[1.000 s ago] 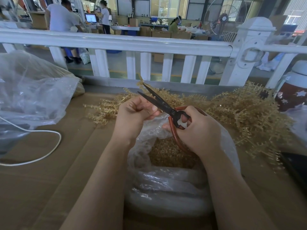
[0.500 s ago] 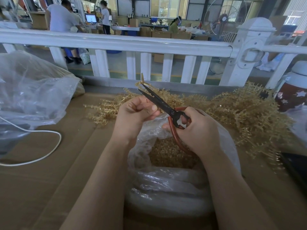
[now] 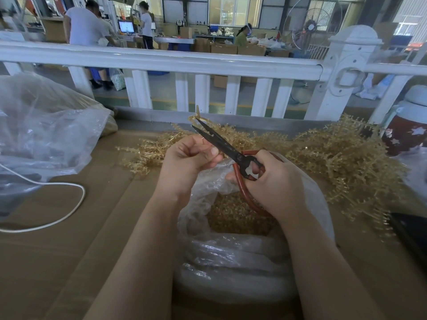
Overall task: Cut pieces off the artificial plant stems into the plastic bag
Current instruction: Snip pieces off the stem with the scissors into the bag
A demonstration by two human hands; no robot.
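Gripping dark scissors [image 3: 221, 144] by their looped reddish handles, the right hand [image 3: 275, 181] is holding the blades slightly parted around a spiky golden stem [image 3: 197, 116] at frame centre; the left hand [image 3: 187, 160] is pinching that stem above the crinkled clear plastic bag [image 3: 231, 262] of clippings.

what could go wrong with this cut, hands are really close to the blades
1. The left hand pinches the stem right beside the open scissors; its thumb could get nicked.
2. The stem tip sits beyond the plastic bag, so the cut piece may land on the table.
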